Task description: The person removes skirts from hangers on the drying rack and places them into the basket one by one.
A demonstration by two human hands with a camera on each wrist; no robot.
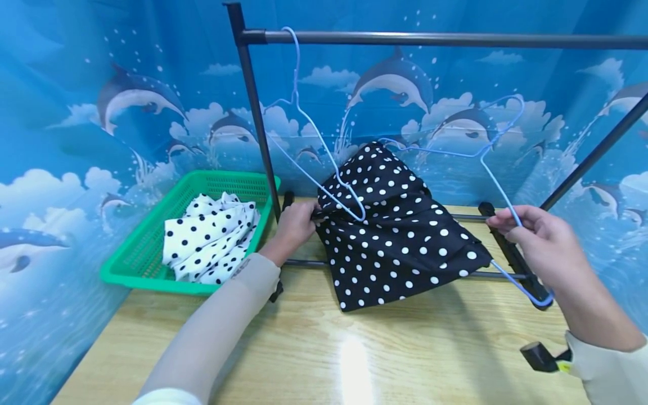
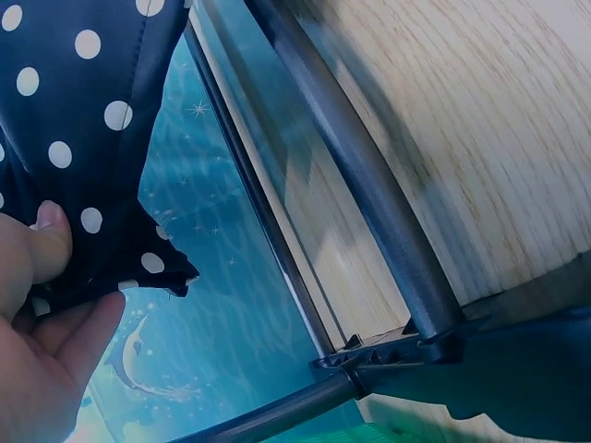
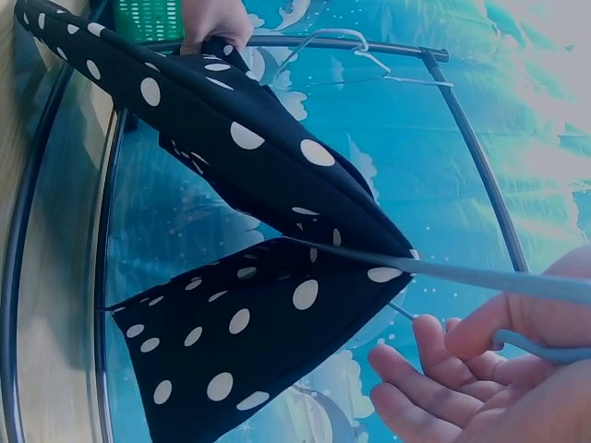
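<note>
A black garment with white dots [image 1: 400, 242] is spread between my two hands above the table. My left hand [image 1: 296, 225] grips its bunched left edge; in the left wrist view thumb and fingers [image 2: 92, 332] pinch the dark cloth. On the other side my right hand [image 1: 549, 242] holds a light-blue wire hanger [image 1: 483, 152] by one side arm. The hanger's bar runs into the garment's fold, as the right wrist view shows, where the cloth [image 3: 305, 295] drapes over the wire [image 3: 499, 279]. Part of the bar is hidden by the cloth.
A second blue hanger [image 1: 296, 73] hangs from the dark rail [image 1: 430, 38], its lower end in front of the garment. At left, a green basket [image 1: 118, 270] holds white cloth with black dots [image 1: 210, 236]. The rack's feet stand on the wooden table [image 1: 405, 349].
</note>
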